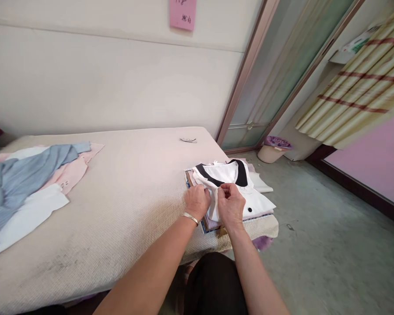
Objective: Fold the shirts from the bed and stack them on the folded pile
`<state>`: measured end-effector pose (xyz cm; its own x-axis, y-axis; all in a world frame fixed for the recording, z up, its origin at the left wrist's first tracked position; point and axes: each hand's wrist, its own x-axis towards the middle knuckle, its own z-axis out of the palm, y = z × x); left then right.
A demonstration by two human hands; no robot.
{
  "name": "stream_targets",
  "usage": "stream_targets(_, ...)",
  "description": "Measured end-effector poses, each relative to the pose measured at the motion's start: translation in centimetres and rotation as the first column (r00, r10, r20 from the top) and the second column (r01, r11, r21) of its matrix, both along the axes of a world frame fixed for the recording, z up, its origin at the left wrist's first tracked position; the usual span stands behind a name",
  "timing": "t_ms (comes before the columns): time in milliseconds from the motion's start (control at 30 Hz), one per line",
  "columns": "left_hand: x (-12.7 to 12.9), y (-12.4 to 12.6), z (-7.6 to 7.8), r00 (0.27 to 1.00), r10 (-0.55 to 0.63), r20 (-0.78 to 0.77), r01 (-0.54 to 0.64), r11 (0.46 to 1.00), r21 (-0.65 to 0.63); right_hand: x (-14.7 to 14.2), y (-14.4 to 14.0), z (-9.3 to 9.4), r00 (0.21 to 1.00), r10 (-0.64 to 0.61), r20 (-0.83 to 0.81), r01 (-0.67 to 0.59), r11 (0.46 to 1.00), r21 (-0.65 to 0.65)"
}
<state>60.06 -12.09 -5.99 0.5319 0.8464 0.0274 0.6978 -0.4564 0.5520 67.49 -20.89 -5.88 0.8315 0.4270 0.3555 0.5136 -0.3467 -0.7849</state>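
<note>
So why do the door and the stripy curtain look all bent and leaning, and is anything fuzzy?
In the head view, the wide lens tilts the glass sliding door and the striped yellow curtain near the edges. Soft, even daylight, no hard shadows. The left hand and right hand on the white garment with black collar look sharp; the corners of the picture are slightly smeared.

Home bedroom, probably, bed [124, 192] with textured cover, loose clothes [26, 183], checked curtain [357, 83], sliding glass door [282, 65]
</note>
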Motion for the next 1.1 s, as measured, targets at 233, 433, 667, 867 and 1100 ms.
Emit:
stream_targets(233, -2.0, 0.8, -1.0, 1.000, 0.031, -0.005, -0.031, 0.998, -0.055, -0.2, -0.1, -0.2, 1.000, 0.004, -0.006, -0.004, 1.000, -0.006)
stream_targets(433, -1.0, 0.6, -0.7, 0.994, 0.067, 0.082, -0.065, 0.998, -0.022, -0.1, -0.1, -0.6, 1.000, 0.020, 0.009, -0.020, 0.999, -0.035)
stream_targets(667, -1.1, 2.7, -2.1, 0.983, 0.084, 0.165, -0.064, 0.990, -0.125, 0.0, -0.2, -0.8, 0.996, 0.006, -0.087, 0.001, 0.997, 0.076)
stream_targets(867, -2.2, 0.7, -1.2, 0.985, 0.069, 0.159, -0.054, 0.994, -0.095, 0.0, -0.2, -0.8, 0.994, 0.004, -0.112, 0.004, 0.997, 0.071)
stream_targets(1100, -3.1, -1.3, -0.7, 1.000, -0.001, 0.027, 0.007, 0.980, -0.197, 0.1, -0.3, -1.0, 0.992, -0.008, -0.129, 0.023, 0.993, 0.117)
